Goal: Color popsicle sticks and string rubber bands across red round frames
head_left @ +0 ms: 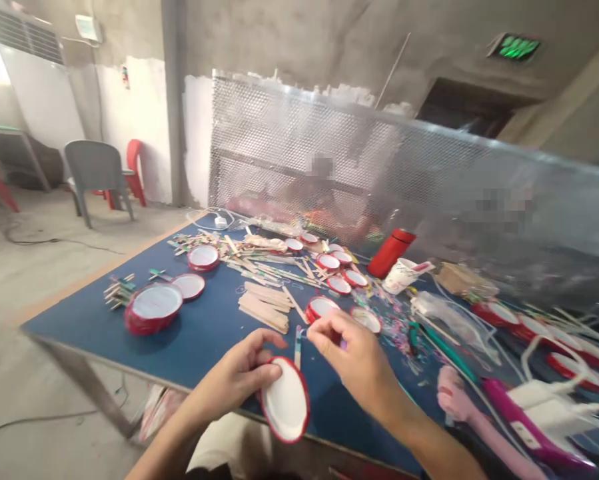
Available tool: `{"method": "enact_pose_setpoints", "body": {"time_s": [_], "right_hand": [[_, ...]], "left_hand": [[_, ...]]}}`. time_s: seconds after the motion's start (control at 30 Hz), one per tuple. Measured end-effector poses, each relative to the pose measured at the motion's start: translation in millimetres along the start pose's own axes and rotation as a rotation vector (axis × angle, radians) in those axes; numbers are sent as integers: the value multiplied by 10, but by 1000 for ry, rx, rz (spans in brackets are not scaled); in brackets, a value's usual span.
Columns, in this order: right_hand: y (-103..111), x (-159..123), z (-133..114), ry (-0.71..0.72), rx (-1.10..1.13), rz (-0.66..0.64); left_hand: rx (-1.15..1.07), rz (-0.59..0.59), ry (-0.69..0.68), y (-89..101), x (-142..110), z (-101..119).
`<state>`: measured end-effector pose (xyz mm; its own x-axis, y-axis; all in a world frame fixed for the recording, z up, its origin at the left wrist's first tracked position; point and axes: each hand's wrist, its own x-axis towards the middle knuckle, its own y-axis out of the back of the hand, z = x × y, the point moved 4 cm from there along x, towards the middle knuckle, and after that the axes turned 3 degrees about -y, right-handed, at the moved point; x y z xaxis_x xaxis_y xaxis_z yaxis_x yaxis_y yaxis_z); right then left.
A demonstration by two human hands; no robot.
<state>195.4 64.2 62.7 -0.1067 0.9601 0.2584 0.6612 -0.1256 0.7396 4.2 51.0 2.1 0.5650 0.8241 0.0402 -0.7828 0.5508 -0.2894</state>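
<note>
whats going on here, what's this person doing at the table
A person sits at a blue table. Their left hand holds a red-rimmed white disc, while their right hand pinches something too small to make out, beside a thin stick. More red-rimmed discs and flat wooden craft sticks lie on the table.

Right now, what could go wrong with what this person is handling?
The red-rimmed white disc in the left hand sits out by the table's front edge, so a slip could likely drop it to the floor. The right hand pinches close to a thin upright stick; what it grips is hard to tell, and the stick might slip. That hand could also disturb the coloured scraps beside it.
</note>
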Motion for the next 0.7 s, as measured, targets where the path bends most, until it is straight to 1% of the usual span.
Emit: {"method": "enact_pose_setpoints", "body": {"time_s": [0.03,0.07,0.1,0.17,0.23,0.3,0.47,0.53,0.6,0.63,0.7], "right_hand": [[-90,-131,-156,99,39,61],[-173,-235,-258,144,65,103],[-247,-310,-326,177,91,137],[-371,-384,-367,172,146,160],[-458,-400,-332,104,248,147],[-512,-409,-273,6,384,147],[-681,-447,-177,-243,787,55],[-735,-438,-168,-333,965,36],[-762,-413,-176,-383,1104,14],[-764,-401,-179,-395,1159,2],[-737,-394,-165,-380,1173,6]], "left_hand": [[-26,-2,-6,0,-8,1],[-43,-3,-20,4,-16,0],[-47,-1,-28,9,-23,-4],[-18,47,-60,33,-34,-5],[17,108,-88,55,-40,1],[26,136,-87,58,-35,-1],[26,103,-53,29,-15,-11],[16,76,-49,20,-19,-8],[6,16,-21,3,-27,-13],[15,-23,1,-8,-32,-17],[61,-98,46,-27,-42,-18]]}}
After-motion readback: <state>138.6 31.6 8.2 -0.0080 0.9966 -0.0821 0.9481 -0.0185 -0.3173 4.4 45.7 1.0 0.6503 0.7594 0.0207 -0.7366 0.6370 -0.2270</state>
